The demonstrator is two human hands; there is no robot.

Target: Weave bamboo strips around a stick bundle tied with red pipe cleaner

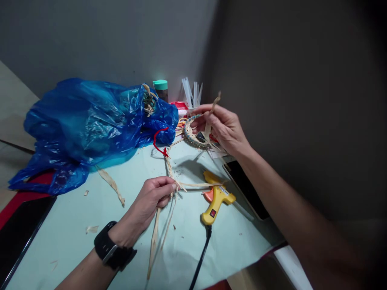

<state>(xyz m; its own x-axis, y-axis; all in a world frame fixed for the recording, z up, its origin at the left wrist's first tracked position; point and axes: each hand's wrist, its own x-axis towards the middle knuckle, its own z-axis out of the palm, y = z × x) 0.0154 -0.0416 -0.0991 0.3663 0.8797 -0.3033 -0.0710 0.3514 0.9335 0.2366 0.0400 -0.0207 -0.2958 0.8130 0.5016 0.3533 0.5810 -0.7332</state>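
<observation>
Pinched between thumb and fingers of my left hand is the end of a braid of dry, straw-coloured fibre. Loose strands hang from it toward me, and another points right across a yellow glue gun. A red cord is tied around the braid's far part. Raised at the right, my right hand is closed on a strip of dry fibre whose tip sticks up past the thumb. Behind its fingers lies a round woven band with a blue edge; whether they touch it I cannot tell.
A large blue plastic bag fills the back left. Behind stand a green-lidded jar and clear sticks. A dark flat device lies right, another dark panel left. The gun's black cable runs toward me. Loose fibre lies on the table.
</observation>
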